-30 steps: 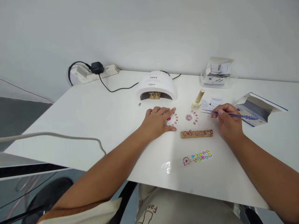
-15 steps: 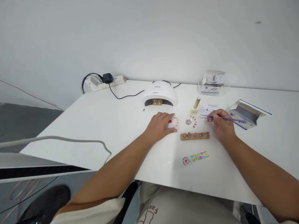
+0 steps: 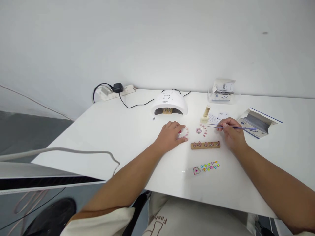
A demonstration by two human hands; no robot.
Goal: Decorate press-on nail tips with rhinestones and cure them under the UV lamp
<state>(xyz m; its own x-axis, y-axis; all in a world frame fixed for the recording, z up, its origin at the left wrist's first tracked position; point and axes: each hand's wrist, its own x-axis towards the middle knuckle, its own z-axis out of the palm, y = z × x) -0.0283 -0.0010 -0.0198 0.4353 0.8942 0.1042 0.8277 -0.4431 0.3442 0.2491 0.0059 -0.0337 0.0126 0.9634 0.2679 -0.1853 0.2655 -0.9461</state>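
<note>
Hands (image 3: 169, 136) (image 3: 232, 133) apart, forearms (image 3: 134, 173) angled inward

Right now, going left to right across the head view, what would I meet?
Black plug → left hand → round pink gem → right hand, its grip on tweezers → open blue-and-white box.

White surface (image 3: 137, 137) in front of me. On it I see: white lamp (image 3: 169, 102) and clear tray (image 3: 212, 99) toward the back, polish bottle (image 3: 204, 119), printed papers (image 3: 222, 115), opened pads box (image 3: 253, 127), pink pieces (image 3: 205, 132) beside a pink disc (image 3: 198, 130), wooden strip (image 3: 205, 147), colored gems (image 3: 209, 167).
</note>
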